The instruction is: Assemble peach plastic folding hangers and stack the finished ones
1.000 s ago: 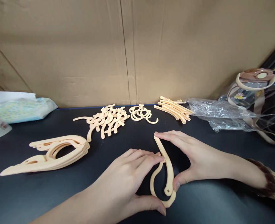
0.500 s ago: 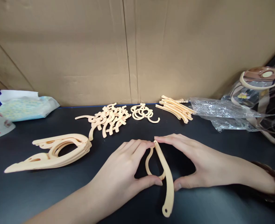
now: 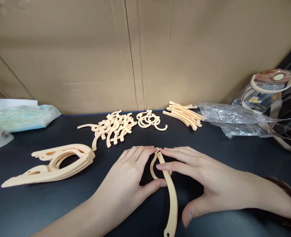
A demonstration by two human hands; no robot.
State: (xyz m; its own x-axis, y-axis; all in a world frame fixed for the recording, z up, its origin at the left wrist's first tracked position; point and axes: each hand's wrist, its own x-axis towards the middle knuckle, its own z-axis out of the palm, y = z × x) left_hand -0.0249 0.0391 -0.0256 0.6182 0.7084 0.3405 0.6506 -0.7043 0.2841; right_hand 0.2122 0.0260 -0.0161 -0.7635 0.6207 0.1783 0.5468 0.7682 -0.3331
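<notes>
A long, curved beige hanger arm (image 3: 173,200) lies in front of me, a small hole at its near end. Its far end overlaps a beige hanger hook (image 3: 152,168). My left hand (image 3: 128,174) holds the hook, fingertips at its far tip and thumb by its near curve. With fingers stretched and thumb well apart, my right hand (image 3: 217,181) touches the upper end of the arm; its index finger lies across it. Whether the two pieces are joined cannot be seen. To the left rests a stack of folded hangers (image 3: 72,172).
Farther back on the black table (image 3: 66,210) lie a pile of short curved pieces (image 3: 114,126), several loose hooks (image 3: 147,118) and a heap of long arms (image 3: 185,115). A tissue pack (image 3: 29,117) sits left; clear plastic bags (image 3: 224,115) and a bottle (image 3: 266,89) sit right. Cardboard (image 3: 86,59) stands behind.
My right thumb has come away from the arm and moved nearer to me, while my right index finger has come down across the arm. The arm has shifted slightly left and nearer.
</notes>
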